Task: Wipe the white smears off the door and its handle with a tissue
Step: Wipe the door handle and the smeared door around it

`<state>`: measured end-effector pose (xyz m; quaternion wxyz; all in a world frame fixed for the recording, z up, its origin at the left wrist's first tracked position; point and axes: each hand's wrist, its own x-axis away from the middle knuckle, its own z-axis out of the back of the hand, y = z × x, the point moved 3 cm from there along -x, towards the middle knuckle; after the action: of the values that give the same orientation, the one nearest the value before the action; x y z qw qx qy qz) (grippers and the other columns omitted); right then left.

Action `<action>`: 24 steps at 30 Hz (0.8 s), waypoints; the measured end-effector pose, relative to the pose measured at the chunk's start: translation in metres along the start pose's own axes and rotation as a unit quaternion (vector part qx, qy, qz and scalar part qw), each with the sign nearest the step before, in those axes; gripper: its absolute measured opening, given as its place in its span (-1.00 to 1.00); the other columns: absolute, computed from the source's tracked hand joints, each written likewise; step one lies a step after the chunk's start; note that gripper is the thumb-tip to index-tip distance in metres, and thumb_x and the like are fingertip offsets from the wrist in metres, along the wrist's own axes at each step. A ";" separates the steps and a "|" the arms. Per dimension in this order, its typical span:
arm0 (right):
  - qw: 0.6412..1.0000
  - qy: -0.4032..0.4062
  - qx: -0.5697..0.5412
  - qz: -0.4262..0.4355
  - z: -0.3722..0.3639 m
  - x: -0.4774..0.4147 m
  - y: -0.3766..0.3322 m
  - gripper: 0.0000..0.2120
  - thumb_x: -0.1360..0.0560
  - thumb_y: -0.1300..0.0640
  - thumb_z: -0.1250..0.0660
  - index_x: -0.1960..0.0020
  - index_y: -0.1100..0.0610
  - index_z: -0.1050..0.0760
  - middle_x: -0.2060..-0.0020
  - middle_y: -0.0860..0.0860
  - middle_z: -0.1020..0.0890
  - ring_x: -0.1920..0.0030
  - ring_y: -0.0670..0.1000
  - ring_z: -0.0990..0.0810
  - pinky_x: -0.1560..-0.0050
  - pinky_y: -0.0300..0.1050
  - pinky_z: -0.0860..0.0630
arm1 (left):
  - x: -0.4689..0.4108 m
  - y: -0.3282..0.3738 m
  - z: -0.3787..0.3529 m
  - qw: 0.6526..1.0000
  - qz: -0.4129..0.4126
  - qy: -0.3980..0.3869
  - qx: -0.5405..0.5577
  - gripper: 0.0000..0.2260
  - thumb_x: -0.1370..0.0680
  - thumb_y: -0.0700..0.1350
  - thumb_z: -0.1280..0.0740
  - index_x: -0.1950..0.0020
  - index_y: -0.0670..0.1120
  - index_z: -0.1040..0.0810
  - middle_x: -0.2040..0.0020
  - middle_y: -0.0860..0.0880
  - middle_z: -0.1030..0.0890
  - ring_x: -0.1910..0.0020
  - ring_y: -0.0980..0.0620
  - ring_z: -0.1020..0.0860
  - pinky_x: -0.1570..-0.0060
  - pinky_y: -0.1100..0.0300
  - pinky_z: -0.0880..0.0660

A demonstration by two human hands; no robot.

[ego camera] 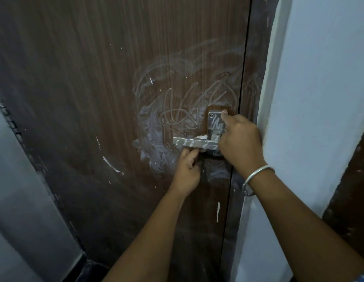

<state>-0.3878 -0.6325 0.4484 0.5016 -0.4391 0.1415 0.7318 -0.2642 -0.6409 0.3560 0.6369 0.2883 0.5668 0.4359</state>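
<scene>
A dark brown wooden door (116, 98) carries white smears (177, 102) swirled above, left of and below its metal lever handle (189, 142). The handle and its back plate (214, 121) are streaked white too. My right hand (241, 143), with a metal bangle on the wrist, is curled around the lever's base, thumb on the plate. A small white bit of tissue (203, 136) pokes out above the lever beside its fingers; the rest is hidden. My left hand (187, 169) reaches up from below, and its fingertips pinch the lever's underside.
A white wall (319, 98) and the door frame (256, 78) stand close on the right. A grey wall (18, 180) runs along the left. A white paint drip (218, 210) marks the door lower down. The dark floor edge (91, 267) shows at the bottom.
</scene>
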 end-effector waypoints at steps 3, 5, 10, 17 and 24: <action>1.000 0.001 0.002 0.000 -0.001 0.000 0.000 -0.52 -0.38 0.41 -0.26 -0.31 0.32 -0.41 0.05 0.31 -0.58 0.12 0.26 -0.57 0.13 -0.04 -0.52 | -0.004 0.005 -0.002 1.000 0.013 0.021 0.020 -0.61 -0.51 -0.46 -0.14 -0.22 -0.11 -0.50 -0.07 0.19 -0.37 -0.06 0.35 -0.45 -0.17 0.45 -0.39; 1.000 0.003 0.000 0.001 -0.001 0.000 0.001 -0.53 -0.38 0.42 -0.26 -0.30 0.32 -0.42 0.05 0.31 -0.58 0.13 0.26 -0.58 0.14 -0.04 -0.52 | 0.000 0.003 -0.002 1.000 0.007 0.019 -0.005 -0.57 -0.48 -0.49 -0.14 -0.23 -0.11 -0.48 -0.05 0.16 -0.38 -0.07 0.36 -0.44 -0.16 0.50 -0.36; 1.000 0.004 0.000 0.003 -0.003 0.000 0.002 -0.53 -0.39 0.42 -0.24 -0.31 0.31 -0.41 0.04 0.30 -0.58 0.13 0.25 -0.57 0.14 -0.06 -0.52 | 0.011 -0.014 -0.001 0.999 0.029 -0.015 -0.007 -0.45 -0.47 -0.54 -0.11 -0.39 -0.16 -0.35 -0.09 0.08 -0.36 -0.10 0.40 -0.43 -0.34 0.18 -0.34; 1.000 0.005 0.010 0.006 -0.003 0.000 0.001 -0.53 -0.40 0.40 -0.25 -0.32 0.32 -0.40 0.04 0.31 -0.57 0.12 0.27 -0.57 0.13 -0.03 -0.52 | 0.003 -0.010 -0.004 0.999 0.027 0.027 -0.003 -0.56 -0.50 -0.46 -0.14 -0.31 -0.12 -0.45 -0.15 0.03 -0.39 -0.15 0.28 -0.44 -0.21 0.45 -0.35; 1.000 0.019 -0.001 0.008 -0.004 0.001 0.002 -0.53 -0.37 0.44 -0.24 -0.29 0.34 -0.43 0.08 0.32 -0.58 0.16 0.27 -0.58 0.16 -0.04 -0.52 | 0.016 -0.026 -0.009 0.997 0.067 0.003 0.031 -0.49 -0.50 -0.45 -0.19 -0.37 -0.03 -0.39 -0.16 0.26 -0.39 -0.14 0.40 -0.42 -0.18 0.46 -0.37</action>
<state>-0.3878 -0.6353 0.4452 0.4922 -0.4525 0.1541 0.7275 -0.2678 -0.6401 0.3246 0.5955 0.3441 0.5610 0.4606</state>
